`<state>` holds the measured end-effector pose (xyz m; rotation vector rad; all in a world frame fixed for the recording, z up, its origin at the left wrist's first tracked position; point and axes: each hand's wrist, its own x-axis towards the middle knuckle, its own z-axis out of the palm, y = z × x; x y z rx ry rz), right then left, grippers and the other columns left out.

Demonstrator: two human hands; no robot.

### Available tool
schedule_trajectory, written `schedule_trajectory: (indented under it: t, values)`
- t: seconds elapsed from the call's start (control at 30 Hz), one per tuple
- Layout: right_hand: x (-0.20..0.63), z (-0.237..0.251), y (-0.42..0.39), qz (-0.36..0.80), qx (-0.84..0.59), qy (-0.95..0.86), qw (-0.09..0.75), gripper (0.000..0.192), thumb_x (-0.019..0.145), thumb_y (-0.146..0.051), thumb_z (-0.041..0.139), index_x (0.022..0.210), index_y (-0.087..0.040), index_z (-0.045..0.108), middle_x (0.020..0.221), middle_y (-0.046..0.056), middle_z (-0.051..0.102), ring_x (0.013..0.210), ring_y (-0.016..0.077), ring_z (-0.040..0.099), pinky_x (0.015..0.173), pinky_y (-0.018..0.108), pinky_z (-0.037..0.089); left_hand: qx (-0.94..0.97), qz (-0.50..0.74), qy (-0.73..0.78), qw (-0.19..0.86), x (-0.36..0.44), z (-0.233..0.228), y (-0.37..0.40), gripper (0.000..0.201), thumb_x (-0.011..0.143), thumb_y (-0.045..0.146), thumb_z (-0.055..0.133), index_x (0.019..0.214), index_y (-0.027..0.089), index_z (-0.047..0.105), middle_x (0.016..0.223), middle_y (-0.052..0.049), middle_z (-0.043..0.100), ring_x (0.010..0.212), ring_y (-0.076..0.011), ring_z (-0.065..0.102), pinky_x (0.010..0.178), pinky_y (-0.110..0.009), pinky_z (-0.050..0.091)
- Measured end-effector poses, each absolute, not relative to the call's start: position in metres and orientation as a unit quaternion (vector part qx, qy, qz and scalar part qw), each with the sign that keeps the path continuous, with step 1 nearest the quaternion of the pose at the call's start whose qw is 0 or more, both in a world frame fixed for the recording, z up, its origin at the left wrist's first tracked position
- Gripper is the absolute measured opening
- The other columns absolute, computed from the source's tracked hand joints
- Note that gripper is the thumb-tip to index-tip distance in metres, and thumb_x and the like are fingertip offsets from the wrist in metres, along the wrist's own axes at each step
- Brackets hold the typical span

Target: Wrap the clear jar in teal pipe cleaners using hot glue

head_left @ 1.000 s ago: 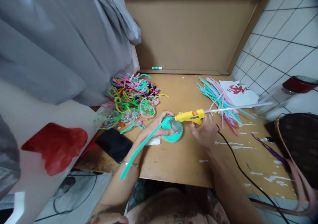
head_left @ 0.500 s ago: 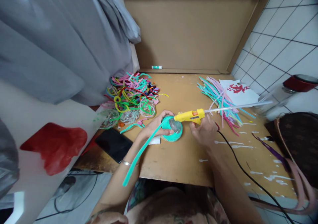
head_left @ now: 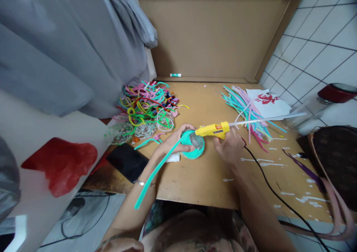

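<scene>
My left hand (head_left: 178, 142) is wrapped round a teal ball (head_left: 197, 153), its thumb lying across a bare greyish patch. A long teal pipe cleaner (head_left: 157, 172) runs from the ball's top down over my left forearm, its far end loose. In my right hand (head_left: 229, 146) is a yellow hot glue gun (head_left: 213, 130), gripped by its handle. The gun's nozzle touches or nearly touches the ball's upper edge, where the pipe cleaner meets it. A long clear glue stick (head_left: 264, 119) sticks out from the gun's back.
Left of my hands lie a heap of coloured pipe cleaners (head_left: 150, 103) and a black phone (head_left: 127, 163). More pipe cleaners (head_left: 248, 110), a clear bottle with a red lid (head_left: 338, 92) and a brown bag (head_left: 334, 162) are at right. The gun's cord (head_left: 267, 185) crosses the table.
Almost nothing differs. The loose end of the teal pipe cleaner has shifted slightly left; both hands keep their hold and place.
</scene>
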<state>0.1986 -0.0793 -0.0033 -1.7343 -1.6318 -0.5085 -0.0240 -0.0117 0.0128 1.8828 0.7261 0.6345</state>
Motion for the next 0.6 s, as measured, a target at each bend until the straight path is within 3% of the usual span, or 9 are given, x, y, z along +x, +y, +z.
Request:
schedule_trajectory:
  t: [0.6]
  values:
    - [0.2005, -0.0019, -0.0781, -0.163, -0.687, -0.611, 0.358, 0.031, 0.075, -0.029, 0.051, 0.103, -0.016, 0.057, 0.087, 0.010, 0.062, 0.078, 0.0254, 0.059, 0.066, 0.035, 0.046, 0.777, 0.271, 0.306, 0.479, -0.0240, 0.0140, -0.0123, 0.066, 0.065, 0.037, 0.079, 0.120, 0.022, 0.047, 0.117, -0.005, 0.055, 0.101, -0.0212, 0.054, 0.086, -0.031, 0.045]
